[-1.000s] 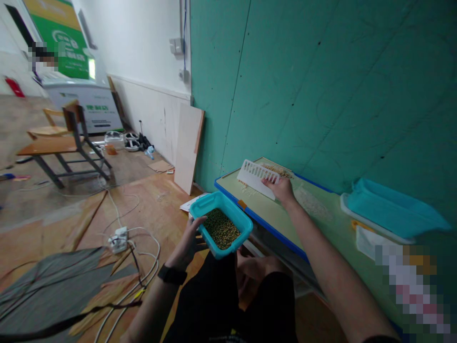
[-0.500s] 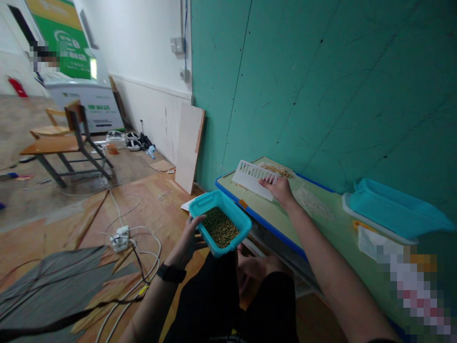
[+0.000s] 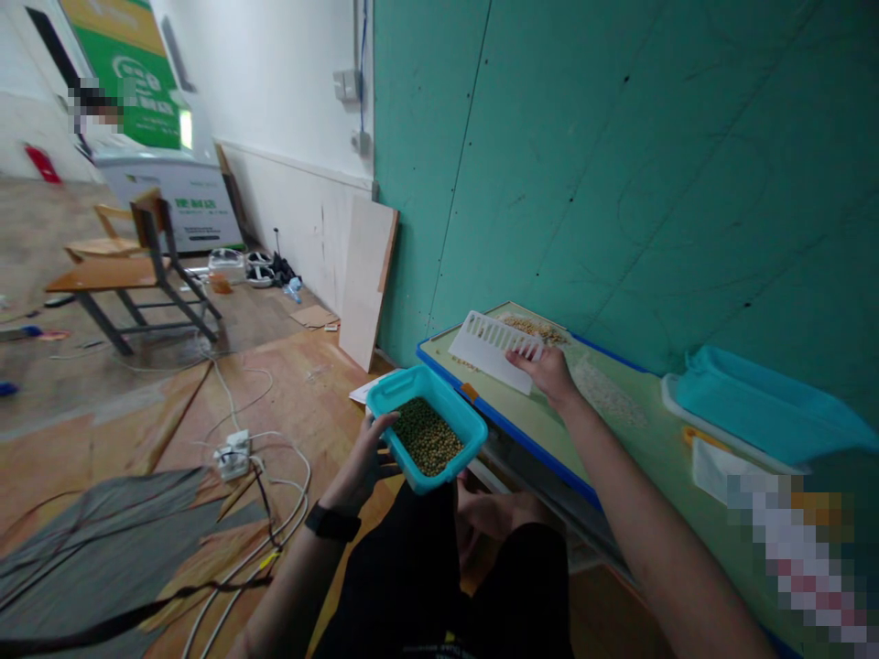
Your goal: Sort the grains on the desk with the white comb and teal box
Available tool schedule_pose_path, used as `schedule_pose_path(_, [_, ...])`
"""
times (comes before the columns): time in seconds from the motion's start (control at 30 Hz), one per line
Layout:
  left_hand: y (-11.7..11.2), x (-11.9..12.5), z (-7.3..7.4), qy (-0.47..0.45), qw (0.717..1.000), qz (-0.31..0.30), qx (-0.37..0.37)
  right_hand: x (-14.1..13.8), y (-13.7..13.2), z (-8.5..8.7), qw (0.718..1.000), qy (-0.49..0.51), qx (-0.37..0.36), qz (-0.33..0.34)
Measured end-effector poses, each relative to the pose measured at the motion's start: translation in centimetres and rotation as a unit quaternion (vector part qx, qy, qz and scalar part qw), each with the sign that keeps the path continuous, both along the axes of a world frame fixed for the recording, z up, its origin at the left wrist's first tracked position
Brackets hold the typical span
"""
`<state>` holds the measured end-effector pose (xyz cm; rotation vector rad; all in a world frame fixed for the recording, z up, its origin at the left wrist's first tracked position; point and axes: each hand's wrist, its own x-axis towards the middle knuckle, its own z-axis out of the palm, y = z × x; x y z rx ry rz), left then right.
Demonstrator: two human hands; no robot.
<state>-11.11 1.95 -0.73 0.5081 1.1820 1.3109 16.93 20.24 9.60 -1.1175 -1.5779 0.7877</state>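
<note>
My left hand (image 3: 365, 458) grips the left rim of a turquoise plastic basket (image 3: 469, 423), thumb over the edge. Inside it lie dark green beans (image 3: 415, 423) and tan soybeans (image 3: 439, 450), side by side. The basket is held over my lap, beside the table's near edge. On the table (image 3: 591, 448) my right hand (image 3: 548, 368) is closed on the right end of a white slotted plastic scraper (image 3: 489, 355). Behind the scraper are scattered soybeans (image 3: 532, 327). White rice-like grains (image 3: 610, 392) lie spread to the right of my right hand.
A larger turquoise basket (image 3: 773, 403) rests at the table's right against the green wall (image 3: 618, 165). A wooden board (image 3: 369, 284) leans by the wall corner. Cables and a power strip (image 3: 232, 455) lie on the floor at left, with a chair (image 3: 113, 275) beyond.
The scraper and my right hand have shifted slightly right and toward me. The basket stays in my left hand, and the whole view has moved a little.
</note>
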Motion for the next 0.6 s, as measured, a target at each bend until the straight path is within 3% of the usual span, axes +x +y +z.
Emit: schedule_pose_path(0.6, [0.0,0.5,0.8,-0.011,1.000,0.004,-0.014,1.3,-2.2,0.4,1.000,-0.001,-0.029,0.001])
